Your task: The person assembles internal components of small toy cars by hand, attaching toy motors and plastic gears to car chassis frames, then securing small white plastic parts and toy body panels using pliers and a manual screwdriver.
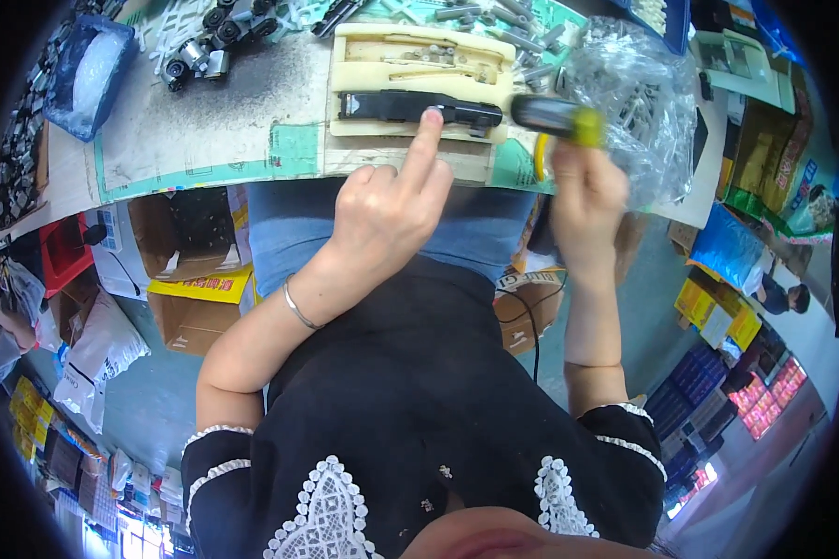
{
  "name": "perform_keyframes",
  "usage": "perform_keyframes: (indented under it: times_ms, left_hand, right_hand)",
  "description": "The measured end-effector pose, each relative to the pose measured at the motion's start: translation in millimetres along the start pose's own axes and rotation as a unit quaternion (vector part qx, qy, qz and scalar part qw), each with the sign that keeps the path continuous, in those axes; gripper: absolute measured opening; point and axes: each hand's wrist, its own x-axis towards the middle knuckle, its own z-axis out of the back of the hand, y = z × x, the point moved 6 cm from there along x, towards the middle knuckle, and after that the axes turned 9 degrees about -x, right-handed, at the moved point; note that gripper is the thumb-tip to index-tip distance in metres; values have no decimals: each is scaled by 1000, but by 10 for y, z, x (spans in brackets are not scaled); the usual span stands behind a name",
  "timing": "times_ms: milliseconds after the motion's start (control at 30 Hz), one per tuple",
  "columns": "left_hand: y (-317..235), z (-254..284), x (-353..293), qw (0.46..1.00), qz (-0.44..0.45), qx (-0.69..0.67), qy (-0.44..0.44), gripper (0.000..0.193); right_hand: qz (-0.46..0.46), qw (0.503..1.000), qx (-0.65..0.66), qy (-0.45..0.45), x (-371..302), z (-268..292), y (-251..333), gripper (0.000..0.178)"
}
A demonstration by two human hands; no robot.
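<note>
A long black plastic part (pixel 396 106) lies lengthwise in the lower groove of a cream-coloured block fixture (pixel 345 58). My left hand (pixel 387 207) reaches over the fixture's near edge, one finger stretched out and its tip touching the black part; the other fingers are curled, and nothing shows in them. To the right of the fixture, my right hand (pixel 589 196) grips a hammer (pixel 543 114). Its dark head is raised close to the right end of the part and blurred by motion, with yellow showing beside the head. Small pieces lie in the fixture's upper recess (pixel 438 56).
Behind the fixture lie loose grey tubes (pixel 522 33). Clear plastic bags of parts (pixel 629 112) sit at right. Black and silver wheeled assemblies (pixel 216 42) rest at back left, near a blue bin (pixel 89 79). Cardboard boxes (pixel 191 238) stand beneath the table.
</note>
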Motion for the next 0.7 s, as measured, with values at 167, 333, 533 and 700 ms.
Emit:
perform_keyframes:
  times_ms: [167, 333, 533, 700]
  left_hand:
    - [46, 77, 57, 997, 41, -63, 20, 11]
    - [110, 269, 172, 986, 3, -166, -17, 19]
    - [252, 190, 468, 997, -28, -47, 49, 34]
    - [313, 228, 474, 992, -10, -123, 22, 33]
  right_hand:
    - [38, 998, -48, 28, 129, 42, -55, 20]
    - [-46, 957, -241, -156, 366, 650, -614, 38]
    - [-67, 895, -425, -116, 546, 791, -1085, 43]
    - [33, 968, -247, -38, 161, 315, -305, 11]
